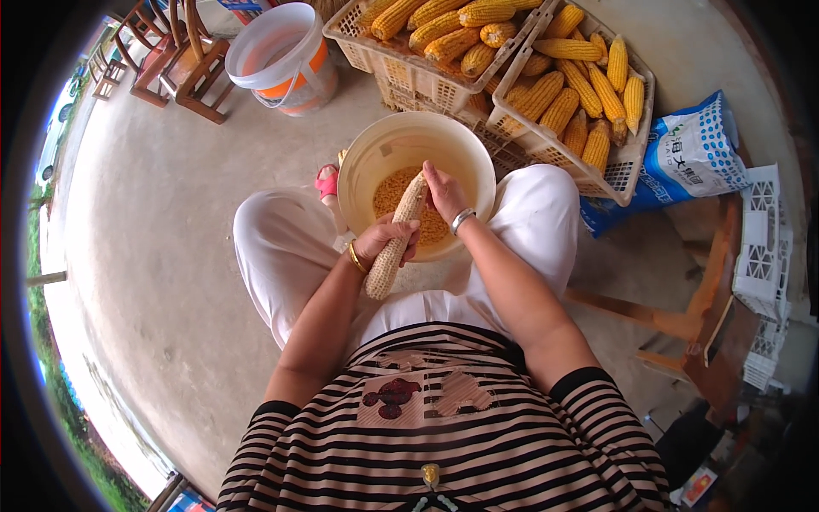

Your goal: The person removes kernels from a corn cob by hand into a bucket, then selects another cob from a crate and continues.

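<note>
A pale, largely stripped corn cob (pixel 398 246) slants across the near rim of a white plastic bucket (pixel 358 157), its far end over the opening. My left hand (pixel 386 239) wraps around the cob's middle, thumb lying across the top. Up at the far end, my right hand (pixel 445 192) grips the cob with its thumb along the tip; its fingers are partly hidden. Loose yellow corn kernels (pixel 395 189) cover the bucket's bottom. The bucket stands on the floor between my knees.
Two plastic crates, a left one (pixel 358 52) and a right one (pixel 556 148), hold yellow corn ears beyond the bucket. A handled pail (pixel 313 83) and wooden chairs (pixel 198 77) stand at the far left. To the right are a blue-and-white sack (pixel 688 153) and a wooden stool (pixel 697 313).
</note>
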A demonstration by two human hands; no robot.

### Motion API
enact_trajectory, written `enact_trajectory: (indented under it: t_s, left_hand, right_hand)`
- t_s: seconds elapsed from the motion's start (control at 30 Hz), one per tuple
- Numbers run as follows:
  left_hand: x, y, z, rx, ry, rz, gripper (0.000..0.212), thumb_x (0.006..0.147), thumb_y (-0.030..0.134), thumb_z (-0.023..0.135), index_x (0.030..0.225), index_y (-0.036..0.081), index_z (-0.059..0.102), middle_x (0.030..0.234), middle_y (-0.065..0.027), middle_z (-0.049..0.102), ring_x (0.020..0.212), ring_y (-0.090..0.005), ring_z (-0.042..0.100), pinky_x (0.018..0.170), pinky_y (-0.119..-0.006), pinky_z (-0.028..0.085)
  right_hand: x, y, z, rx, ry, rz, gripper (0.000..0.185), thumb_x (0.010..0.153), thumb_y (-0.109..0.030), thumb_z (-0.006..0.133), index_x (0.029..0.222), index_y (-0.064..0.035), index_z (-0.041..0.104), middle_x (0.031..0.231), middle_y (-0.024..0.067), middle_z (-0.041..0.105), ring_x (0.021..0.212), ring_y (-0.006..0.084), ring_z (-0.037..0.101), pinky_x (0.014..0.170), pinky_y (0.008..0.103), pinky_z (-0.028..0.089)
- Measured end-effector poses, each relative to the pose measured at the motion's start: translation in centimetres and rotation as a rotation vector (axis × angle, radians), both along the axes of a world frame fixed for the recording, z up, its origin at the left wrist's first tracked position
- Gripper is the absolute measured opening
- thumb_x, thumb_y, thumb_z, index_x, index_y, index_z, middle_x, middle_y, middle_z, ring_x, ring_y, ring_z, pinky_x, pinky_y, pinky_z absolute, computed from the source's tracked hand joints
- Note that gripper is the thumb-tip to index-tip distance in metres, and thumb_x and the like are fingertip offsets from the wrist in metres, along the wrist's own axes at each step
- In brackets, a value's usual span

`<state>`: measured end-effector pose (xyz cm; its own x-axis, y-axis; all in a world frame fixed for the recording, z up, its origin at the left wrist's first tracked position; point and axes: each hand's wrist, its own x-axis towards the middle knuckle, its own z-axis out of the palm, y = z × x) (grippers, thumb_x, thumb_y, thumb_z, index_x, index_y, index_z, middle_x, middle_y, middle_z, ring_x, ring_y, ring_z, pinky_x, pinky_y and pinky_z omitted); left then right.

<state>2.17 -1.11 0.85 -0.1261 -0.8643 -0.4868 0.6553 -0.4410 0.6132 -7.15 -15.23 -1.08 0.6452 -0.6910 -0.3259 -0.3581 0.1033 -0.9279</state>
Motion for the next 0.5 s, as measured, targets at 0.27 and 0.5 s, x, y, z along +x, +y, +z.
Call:
enact_trajectory:
  t_s: [0.27, 0.5]
  left_hand:
    - [-0.3, 0.6, 0.6, -0.001, -0.022, -0.045, 0.023, 0.077, 0.022, 0.054, 0.073, 0.002, 0.046, 0.055, -0.0073, 0.045, 0.040, -0.0170, 0.046, 0.036, -0.028, 0.041]
    - [-0.5, 1.5, 0.0, -0.186, 0.712, 0.020, 0.027, 0.077, 0.022, 0.053, 0.086, 0.004, 0.034, 0.064, -0.0076, 0.042, 0.039, -0.0162, 0.043, 0.030, -0.028, 0.041]
  right_hand:
    - [-0.2, -1.4, -2.2, 0.017, -0.185, 0.249, 0.049, 0.087, -0.048, 0.042, 0.076, -0.0011, 0.052, 0.069, 0.0039, 0.050, 0.062, 0.0146, 0.045, 0.061, 0.0295, 0.039]
    - [-1.5, -0.8, 3.2, 0.373, -0.389, 0.367, 0.029, 0.090, -0.036, 0.044, 0.089, -0.0072, 0.051, 0.069, -0.0042, 0.044, 0.055, 0.0037, 0.040, 0.050, 0.0180, 0.034]
